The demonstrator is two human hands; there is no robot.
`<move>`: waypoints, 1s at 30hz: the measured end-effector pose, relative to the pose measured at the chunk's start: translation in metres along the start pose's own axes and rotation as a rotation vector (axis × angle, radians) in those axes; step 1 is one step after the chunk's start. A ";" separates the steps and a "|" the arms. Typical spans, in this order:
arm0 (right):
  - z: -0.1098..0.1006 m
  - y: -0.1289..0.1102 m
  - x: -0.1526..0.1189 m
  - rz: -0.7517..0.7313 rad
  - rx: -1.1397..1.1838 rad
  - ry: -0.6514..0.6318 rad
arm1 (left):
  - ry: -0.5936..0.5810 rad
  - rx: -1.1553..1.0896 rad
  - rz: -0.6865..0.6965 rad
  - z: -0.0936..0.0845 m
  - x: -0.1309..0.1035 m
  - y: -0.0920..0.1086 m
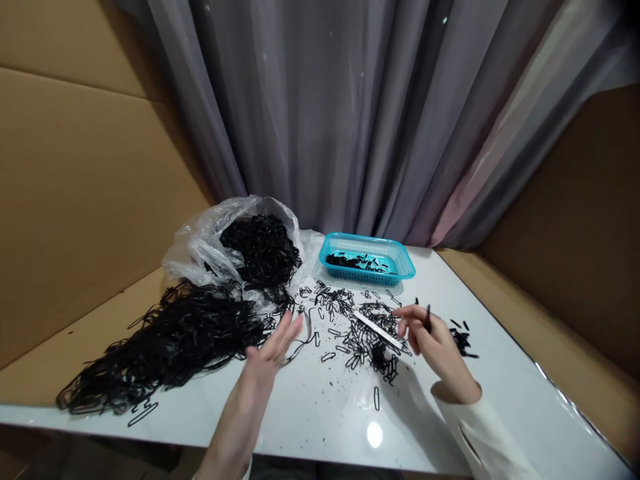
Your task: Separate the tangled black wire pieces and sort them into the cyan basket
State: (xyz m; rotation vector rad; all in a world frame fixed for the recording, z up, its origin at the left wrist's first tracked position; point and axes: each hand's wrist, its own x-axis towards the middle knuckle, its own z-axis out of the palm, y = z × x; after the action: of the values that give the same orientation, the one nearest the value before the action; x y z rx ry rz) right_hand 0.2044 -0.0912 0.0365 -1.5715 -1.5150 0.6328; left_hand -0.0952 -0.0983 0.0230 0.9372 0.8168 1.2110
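Observation:
My left hand point(273, 350) is open, its fingers stretched out and held together, beside the edge of a long heap of black rubber-like loops point(180, 340). A thin loose strand point(307, 327) lies by its fingertips. My right hand point(431, 340) is over the right side of a scattered pile of small black loops point(365, 343), fingers bent. A short, dark, stick-like piece point(428, 319) pokes up from its grip; the kind cannot be made out. A narrow whitish strip point(377, 329) lies across the pile, its near end close to my right fingertips; whether they touch it is unclear.
Behind the heap, a clear plastic bag point(195, 243) spills more black loops point(263, 250). A blue basket point(407, 267) with short black pieces stands at the back of the white table point(350, 427). More short black pieces point(463, 341) lie right of my right hand. Cardboard walls flank both sides.

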 end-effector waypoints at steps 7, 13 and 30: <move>0.007 0.039 0.008 0.098 -0.373 -0.059 | -0.074 0.088 -0.015 0.011 0.004 -0.010; 0.017 0.048 0.006 0.155 -0.523 -0.107 | -0.006 0.203 -0.044 0.004 0.002 -0.010; 0.051 -0.043 -0.053 0.103 0.224 -0.357 | -0.315 0.620 0.041 0.051 0.012 -0.031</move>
State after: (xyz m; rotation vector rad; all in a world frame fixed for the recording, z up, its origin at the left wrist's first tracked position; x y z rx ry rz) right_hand 0.1313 -0.1348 0.0352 -1.4228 -1.5587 1.1505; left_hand -0.0353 -0.0974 0.0153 1.6085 0.9349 0.8145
